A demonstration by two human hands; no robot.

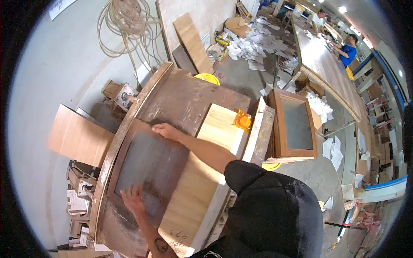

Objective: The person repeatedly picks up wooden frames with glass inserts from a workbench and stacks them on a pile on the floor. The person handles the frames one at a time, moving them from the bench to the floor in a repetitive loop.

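Note:
A brown wooden frame with a grey frosted pane (146, 165) lies flat on a worn workbench (189, 96). It partly overlaps a light wood board (215, 129). My left hand (133, 200) is spread flat on the pane's near lower part, fingers apart. My right hand (165, 130) reaches across and rests flat on the frame's far rail, by its corner. Neither hand holds anything. My black sleeve covers the bench's near right part.
A small orange object (243, 119) sits on the board's far corner. Similar framed panels (297, 124) are stacked to the right. Boards (193, 43) lean on the wall under coiled hose (124, 26). A brown panel (77, 135) stands left. Two people work at a long table (327, 56).

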